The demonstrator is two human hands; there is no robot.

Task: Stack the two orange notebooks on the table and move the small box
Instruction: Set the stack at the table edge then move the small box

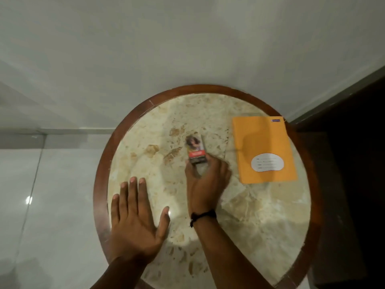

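- Round table (260, 215) with a brown wooden rim around a pale, speckled stone top, seen from straight above; white tiled floor (41, 184) to the left and beyond the far edge, dark furniture (354, 163) close against the right edge.
- Orange notebook (264, 149) flat near the right edge, far corner reaching the rim, white label patch toward its near end; only one orange cover showing — a second underneath cannot be told.
- Small box (196, 150) about the table's centre, a touch toward the far side, long axis running near to far, printed picture on the far half, red band below it.
- Bare stone between box and notebook, a clear strip; wide bare stone also along the left edge, the far edge and the whole near-right part of the top.
- Right hand (205, 180) reaching in from the near edge, forearm angled up the middle of the table, black cord at the wrist; fingers closed round the near end of the small box, thumb on its left side, box somewhat blurred.
- Left hand (135, 220) laid palm down at the near-left edge, fingers straight and spread, thumb out to the right, gripping nothing, heel over the wooden rim.
- Hands apart, stone showing between them.
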